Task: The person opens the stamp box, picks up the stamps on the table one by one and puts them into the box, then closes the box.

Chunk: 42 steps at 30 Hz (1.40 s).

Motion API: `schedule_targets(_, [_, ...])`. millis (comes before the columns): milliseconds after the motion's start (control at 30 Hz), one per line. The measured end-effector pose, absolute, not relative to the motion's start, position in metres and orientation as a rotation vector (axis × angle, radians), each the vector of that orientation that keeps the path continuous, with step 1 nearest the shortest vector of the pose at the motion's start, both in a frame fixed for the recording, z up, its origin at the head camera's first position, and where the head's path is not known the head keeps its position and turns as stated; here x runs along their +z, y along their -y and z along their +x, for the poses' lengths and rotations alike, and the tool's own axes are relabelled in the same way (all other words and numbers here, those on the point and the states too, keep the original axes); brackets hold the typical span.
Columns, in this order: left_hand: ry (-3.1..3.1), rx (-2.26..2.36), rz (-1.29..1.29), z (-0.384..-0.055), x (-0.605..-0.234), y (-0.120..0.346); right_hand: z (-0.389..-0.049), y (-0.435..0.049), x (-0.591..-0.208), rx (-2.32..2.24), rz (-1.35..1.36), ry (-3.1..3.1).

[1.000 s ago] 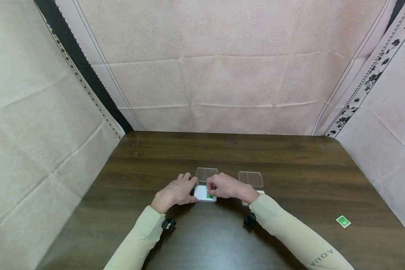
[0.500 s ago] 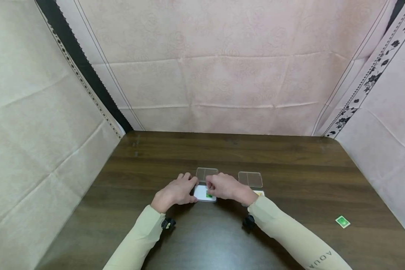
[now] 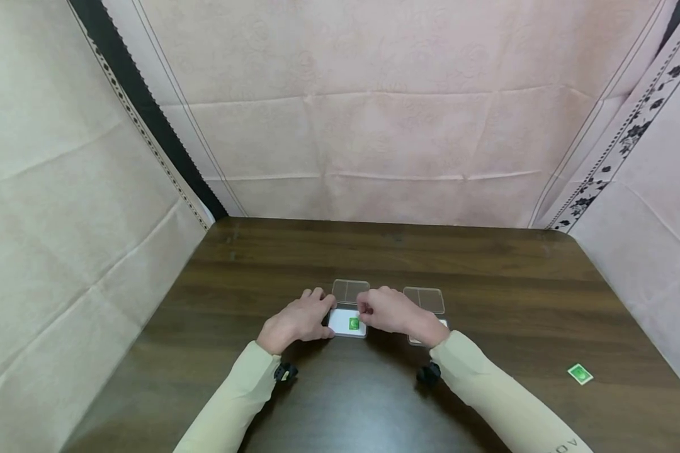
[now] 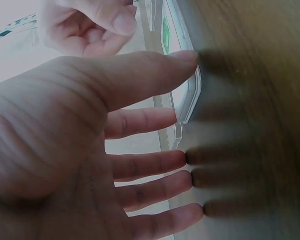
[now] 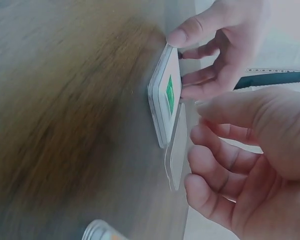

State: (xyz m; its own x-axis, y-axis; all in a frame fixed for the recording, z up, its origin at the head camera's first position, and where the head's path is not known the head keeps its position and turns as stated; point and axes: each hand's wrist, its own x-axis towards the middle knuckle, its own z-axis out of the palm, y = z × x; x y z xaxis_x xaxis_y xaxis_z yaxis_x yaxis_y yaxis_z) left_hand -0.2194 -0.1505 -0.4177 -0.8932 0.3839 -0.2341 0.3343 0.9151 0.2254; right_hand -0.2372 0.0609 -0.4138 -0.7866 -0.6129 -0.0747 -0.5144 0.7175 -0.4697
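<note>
A shallow white plastic case (image 3: 340, 322) lies on the table with its clear lid (image 3: 351, 290) folded back behind it. On its white surface is a small green square (image 3: 354, 323), right of the middle. My left hand (image 3: 299, 319) holds the case at its left end, thumb at the near corner and index finger toward the far side; the other fingertips rest by the table. My right hand (image 3: 393, 309) hovers just over the case's right end. Its fingers are curled, thumb tip near the index finger, and nothing shows between them in the right wrist view.
Right of this case lies a second one, with its clear lid (image 3: 424, 300) open; my right wrist hides most of its body. A loose green square with a white border (image 3: 580, 374) lies at the table's right. Pale cloth (image 3: 374, 138) hangs behind the table.
My right hand has lifted slightly right, off the green square, which now shows whole on the case. My left hand keeps its hold.
</note>
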Motion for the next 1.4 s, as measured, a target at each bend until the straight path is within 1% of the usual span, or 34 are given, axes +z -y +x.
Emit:
schedule_targets(367, [-2.817,0.253,0.534,-0.218,-0.418,0.151,-0.231,-0.079,-0.409,-0.623,-0.873,-2.712])
schedule_targets(733, [-2.816,0.264,0.555,-0.216,-0.416,0.152,-0.225,-0.11,-0.407,-0.583,-0.99,-2.765])
schedule_targets(1167, [-2.817,0.25,0.566,-0.217,-0.418,0.151,-0.217,-0.155,-0.401,-0.547,-0.995,-2.713])
schedule_targets(1400, [-2.821,0.244,0.567,-0.218,-0.418,0.151,-0.211,-0.174,-0.4,-0.441,-1.017,-2.697])
